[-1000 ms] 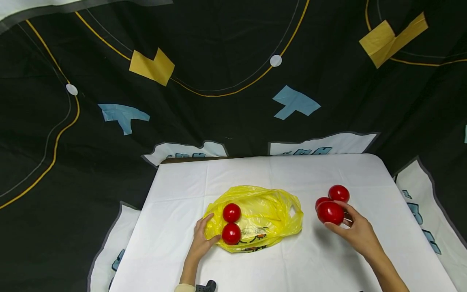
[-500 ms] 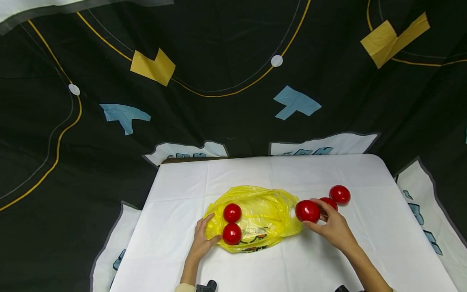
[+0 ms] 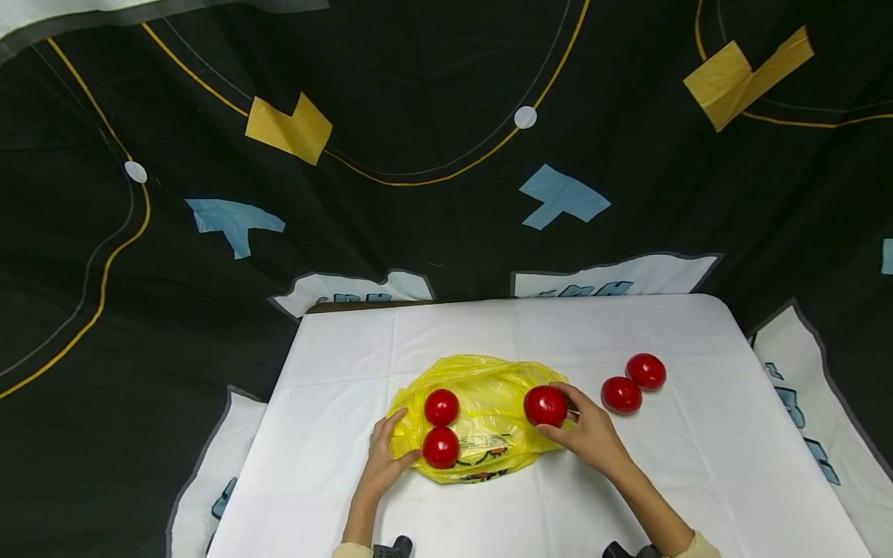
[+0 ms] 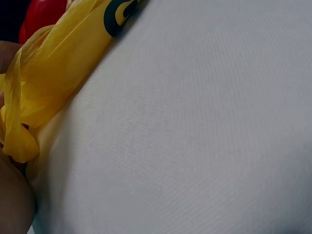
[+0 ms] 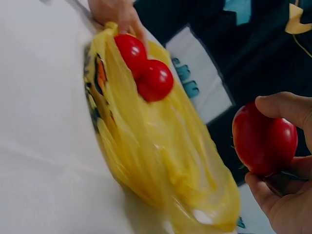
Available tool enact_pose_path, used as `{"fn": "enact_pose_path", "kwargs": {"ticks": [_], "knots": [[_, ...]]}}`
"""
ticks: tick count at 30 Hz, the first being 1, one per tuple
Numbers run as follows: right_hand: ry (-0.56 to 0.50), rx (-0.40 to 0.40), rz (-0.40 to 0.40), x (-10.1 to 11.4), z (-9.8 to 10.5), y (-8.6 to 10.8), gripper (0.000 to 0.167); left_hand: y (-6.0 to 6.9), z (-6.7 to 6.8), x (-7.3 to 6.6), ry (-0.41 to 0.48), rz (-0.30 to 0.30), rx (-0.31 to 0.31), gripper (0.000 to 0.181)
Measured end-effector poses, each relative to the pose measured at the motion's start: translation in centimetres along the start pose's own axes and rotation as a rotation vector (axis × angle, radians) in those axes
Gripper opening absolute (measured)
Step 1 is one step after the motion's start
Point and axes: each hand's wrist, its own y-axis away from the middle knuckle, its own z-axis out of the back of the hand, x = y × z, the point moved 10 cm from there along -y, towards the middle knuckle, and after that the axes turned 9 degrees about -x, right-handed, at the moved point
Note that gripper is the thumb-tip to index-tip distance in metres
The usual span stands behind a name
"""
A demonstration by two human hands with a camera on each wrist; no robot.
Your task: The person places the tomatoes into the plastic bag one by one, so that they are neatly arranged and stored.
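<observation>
The right hand (image 3: 591, 435) is holding a red fruit (image 3: 546, 406), fingers curled round it and parted by its breadth, over the three-o'clock end of the yellow bag (image 3: 491, 385), while two more fruits (image 3: 442, 407) are lying toward nine o'clock beside the left hand (image 3: 384, 459), whose grip is unclear.

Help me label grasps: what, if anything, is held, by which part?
Right hand holds a round red object by opposite sides. Left hand touches the yellow bag at its left end; grip unclear.

Yellow bag (image 3: 491, 395), dark print (image 4: 110, 19) illegible, white backdrop patches (image 3: 544, 280), blue lettering (image 3: 615, 288) unreadable
</observation>
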Motion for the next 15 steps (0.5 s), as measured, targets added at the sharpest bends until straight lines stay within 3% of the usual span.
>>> {"fn": "enact_pose_path", "kwargs": {"ticks": [7, 15], "knots": [[-0.038, 0.003, 0.03, 0.6, -3.4, -0.9, 0.069, 0.0, 0.0, -0.1, 0.007, 0.008, 0.003, 0.078], [0.015, 0.028, 0.085, 0.7, -6.9, -1.8, 0.069, 0.0, 0.1, -0.3, 0.013, -0.011, 0.0, 0.078]]}}
